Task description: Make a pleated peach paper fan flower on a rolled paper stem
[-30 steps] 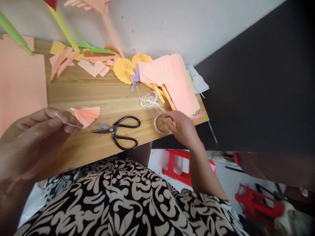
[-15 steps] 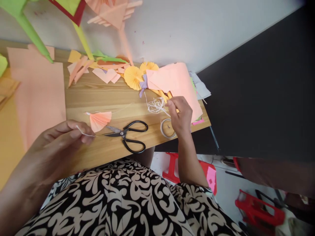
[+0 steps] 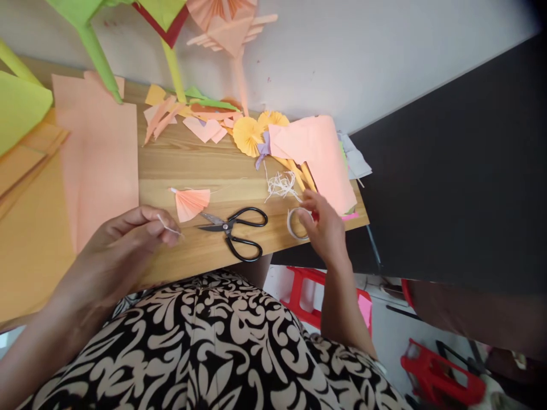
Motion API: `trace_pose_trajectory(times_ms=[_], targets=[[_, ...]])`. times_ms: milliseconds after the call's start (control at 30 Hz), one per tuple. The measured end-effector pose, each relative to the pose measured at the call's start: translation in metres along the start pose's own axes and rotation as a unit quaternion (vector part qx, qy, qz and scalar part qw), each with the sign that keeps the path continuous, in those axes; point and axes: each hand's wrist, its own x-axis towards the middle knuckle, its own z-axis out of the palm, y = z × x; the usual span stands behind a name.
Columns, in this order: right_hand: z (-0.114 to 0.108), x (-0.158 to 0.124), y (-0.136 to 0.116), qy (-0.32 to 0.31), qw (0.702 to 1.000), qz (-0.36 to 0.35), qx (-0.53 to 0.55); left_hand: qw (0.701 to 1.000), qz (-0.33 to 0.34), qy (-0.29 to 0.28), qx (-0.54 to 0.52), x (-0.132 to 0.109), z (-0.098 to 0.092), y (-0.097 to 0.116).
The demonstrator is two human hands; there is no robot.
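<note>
My left hand (image 3: 139, 236) is closed in a pinch on a short piece of white string (image 3: 168, 226), held above the table's front left. My right hand (image 3: 325, 228) is over the roll of tape (image 3: 298, 223), thumb and fingers apart; its fingers seem to reach the roll's right side, though contact cannot be made out. Just behind it lies a tangle of white string (image 3: 282, 185). Black-handled scissors (image 3: 226, 226) lie with blades parted between my hands. A small pleated peach paper fan (image 3: 192, 204) with a white tied tip rests behind the blades.
Peach paper sheets (image 3: 100, 154) lie at left, beside orange paper (image 3: 29, 256). Yellow pleated rosettes (image 3: 248, 136), paper scraps (image 3: 205, 130) and a folded pink sheet (image 3: 329, 159) line the back. Paper figures on stems (image 3: 173, 68) stand against the wall. Red stools (image 3: 442, 373) are on the floor.
My right hand has moved from the string tangle toward the tape roll, and its fingers have opened. My left hand still pinches the string. The whole view has shifted slightly.
</note>
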Motion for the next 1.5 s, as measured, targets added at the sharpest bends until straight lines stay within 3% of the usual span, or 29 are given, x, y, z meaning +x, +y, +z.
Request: trace_pose_trajectory(times_ms=[133, 233, 300, 333, 433, 533, 600, 667, 767, 833, 900, 967, 1100, 1200, 1367, 1500], targets=[[0.014, -0.043, 0.022, -0.033, 0.996, -0.042, -0.065, 0.999, 0.003, -0.007, -0.038, 0.007, 0.007, -0.001], [0.021, -0.039, 0.025, 0.066, 0.993, -0.047, -0.091, 0.997, 0.015, -0.054, -0.06, 0.016, 0.01, -0.006], [0.02, -0.026, 0.004, 0.143, 0.988, -0.028, -0.05, 0.996, 0.036, -0.053, -0.054, 0.02, 0.012, -0.008], [0.019, -0.018, -0.013, 0.147, 0.989, -0.031, 0.006, 0.997, 0.045, -0.044, -0.044, 0.021, 0.013, -0.008], [0.027, 0.004, -0.079, -0.008, 0.97, -0.082, 0.23, 0.998, 0.065, -0.016, 0.001, 0.02, 0.017, -0.005], [0.052, 0.017, -0.137, -0.164, 0.901, -0.155, 0.37, 0.995, 0.09, 0.005, 0.036, 0.013, 0.019, -0.001], [0.067, 0.02, -0.156, -0.196, 0.893, -0.181, 0.364, 0.992, 0.106, 0.016, 0.07, 0.008, 0.015, 0.003], [0.073, 0.019, -0.157, -0.189, 0.906, -0.209, 0.316, 0.983, 0.125, 0.029, 0.135, 0.005, 0.005, 0.007], [0.065, 0.012, -0.134, -0.127, 0.93, -0.24, 0.247, 0.937, 0.193, 0.058, 0.286, 0.005, -0.016, 0.013], [0.055, 0.004, -0.113, -0.091, 0.944, -0.236, 0.211, 0.869, 0.273, 0.053, 0.41, 0.012, -0.028, 0.016], [0.047, -0.005, -0.094, -0.078, 0.955, -0.228, 0.171, 0.778, 0.35, 0.005, 0.522, 0.023, -0.036, 0.017], [0.045, -0.014, -0.079, -0.086, 0.962, -0.224, 0.128, 0.705, 0.385, -0.05, 0.594, 0.035, -0.036, 0.014], [0.053, -0.021, -0.065, -0.11, 0.969, -0.213, 0.056, 0.619, 0.402, -0.096, 0.668, 0.055, -0.029, 0.006], [0.059, -0.018, -0.062, -0.118, 0.97, -0.211, 0.022, 0.591, 0.41, -0.094, 0.688, 0.065, -0.026, 0.001], [0.059, -0.009, -0.061, -0.139, 0.962, -0.236, 0.02, 0.606, 0.397, -0.087, 0.684, 0.076, -0.025, -0.001], [0.054, -0.004, -0.057, -0.156, 0.959, -0.235, 0.021, 0.584, 0.388, -0.075, 0.709, 0.081, -0.02, 0.0]])
